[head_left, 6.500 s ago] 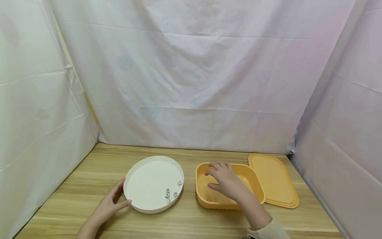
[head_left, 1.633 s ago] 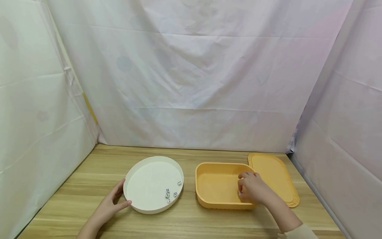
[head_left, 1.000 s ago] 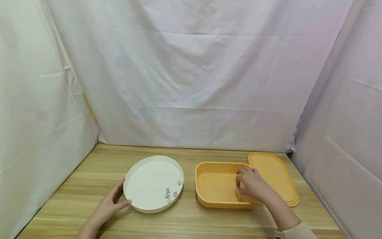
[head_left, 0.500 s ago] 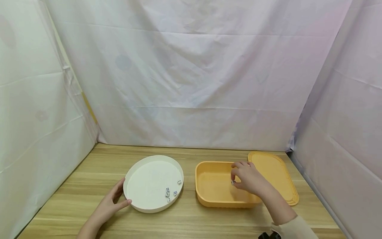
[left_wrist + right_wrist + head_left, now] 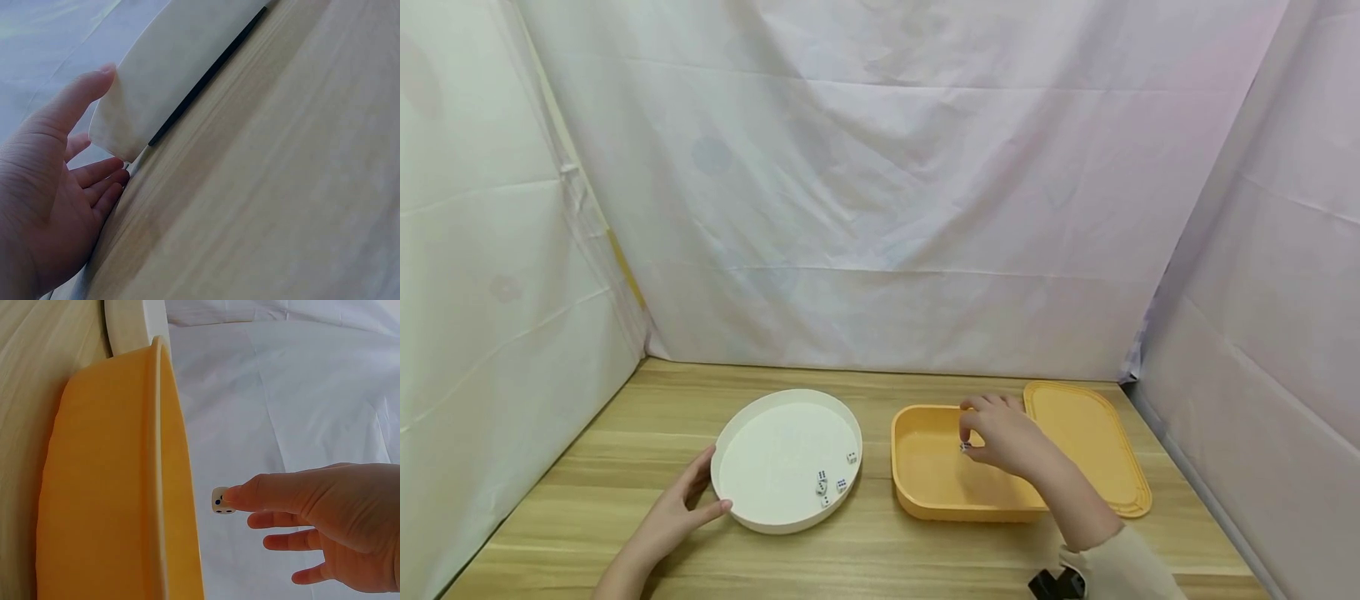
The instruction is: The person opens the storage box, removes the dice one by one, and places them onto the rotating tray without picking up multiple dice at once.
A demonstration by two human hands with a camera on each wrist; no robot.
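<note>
The right hand (image 5: 1003,433) pinches a small white die (image 5: 221,500) at its fingertips above the orange tub (image 5: 925,483), which sits toward the table's (image 5: 880,558) right edge. The left hand (image 5: 673,512), fingers relaxed, rests against the near-left rim of the round white tray (image 5: 775,521), where four dice (image 5: 831,483) lie. The pinch looks light; carrying the die low and level across to the tray would suit, the braced tray not sliding.

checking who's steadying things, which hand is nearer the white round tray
Left. The left hand touches the white round tray at its near-left rim; the right hand pinches a die above the orange tub.
</note>
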